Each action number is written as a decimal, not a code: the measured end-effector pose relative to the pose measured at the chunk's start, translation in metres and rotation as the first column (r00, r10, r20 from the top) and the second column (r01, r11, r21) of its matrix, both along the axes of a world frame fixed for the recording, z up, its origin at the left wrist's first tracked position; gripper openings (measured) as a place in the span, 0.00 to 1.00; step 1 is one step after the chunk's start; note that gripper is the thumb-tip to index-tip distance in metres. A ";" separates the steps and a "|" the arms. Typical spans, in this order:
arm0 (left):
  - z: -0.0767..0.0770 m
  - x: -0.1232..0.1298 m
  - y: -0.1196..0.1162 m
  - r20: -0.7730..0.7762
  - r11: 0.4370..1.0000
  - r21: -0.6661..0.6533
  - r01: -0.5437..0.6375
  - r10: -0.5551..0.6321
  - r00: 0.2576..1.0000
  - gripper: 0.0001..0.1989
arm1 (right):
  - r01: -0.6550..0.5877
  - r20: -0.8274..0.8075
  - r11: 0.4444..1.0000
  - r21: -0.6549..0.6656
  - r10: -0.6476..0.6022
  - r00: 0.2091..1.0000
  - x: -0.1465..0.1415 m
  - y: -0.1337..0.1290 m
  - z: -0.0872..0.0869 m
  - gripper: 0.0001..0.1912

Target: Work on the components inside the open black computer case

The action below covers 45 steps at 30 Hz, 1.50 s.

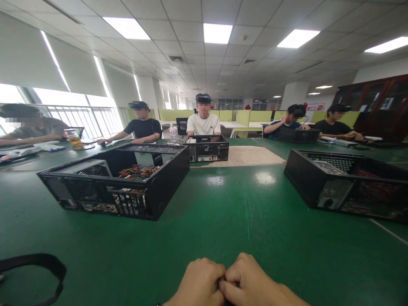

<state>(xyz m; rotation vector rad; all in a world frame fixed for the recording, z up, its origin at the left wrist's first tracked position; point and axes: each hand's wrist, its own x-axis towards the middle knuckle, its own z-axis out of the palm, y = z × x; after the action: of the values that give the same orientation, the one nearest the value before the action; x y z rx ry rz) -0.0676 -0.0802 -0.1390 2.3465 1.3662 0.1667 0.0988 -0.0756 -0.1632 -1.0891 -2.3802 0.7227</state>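
"Left grip [201, 281] and right grip [247, 279]: closed?"

"Both curled in, touching each other at bottom centre; whether they hide anything, I can't tell."

"What's beyond them?"

"One black tower case [170, 183] lies mid-left on the table [219, 212], another tower case [304, 178] mid-right, open sides up, presumably keeping the wires [137, 171] reachable."

Light is shed by ceiling panels [218, 33] and overexposed windows [57, 97] at left; glare is mirrored on the green bench [204, 229]; edges are stretched.
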 end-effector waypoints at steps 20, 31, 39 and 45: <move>0.002 0.002 0.000 -0.032 1.000 -0.005 -0.001 0.001 0.999 0.04 | -0.010 0.017 1.000 -0.008 0.010 1.000 0.000 0.002 -0.003 0.16; 0.006 0.000 0.001 -0.047 1.000 -0.006 0.007 -0.008 0.999 0.04 | -0.012 0.034 1.000 -0.006 0.012 0.999 0.001 0.002 -0.005 0.16; 0.008 0.000 -0.002 0.002 0.999 -0.021 0.046 -0.046 0.999 0.03 | -0.021 0.043 0.999 -0.031 0.023 0.999 0.001 0.003 -0.002 0.18; 0.107 -0.093 0.064 0.264 0.656 0.552 -0.515 0.449 0.854 0.19 | -0.052 0.123 0.989 -0.135 0.069 0.990 0.005 0.007 -0.003 0.26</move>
<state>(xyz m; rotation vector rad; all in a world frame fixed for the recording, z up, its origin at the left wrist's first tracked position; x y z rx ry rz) -0.1608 -0.0164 -0.0325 2.3006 2.1045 1.0205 0.1037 -0.0688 -0.1662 -1.1516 -2.5127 0.8669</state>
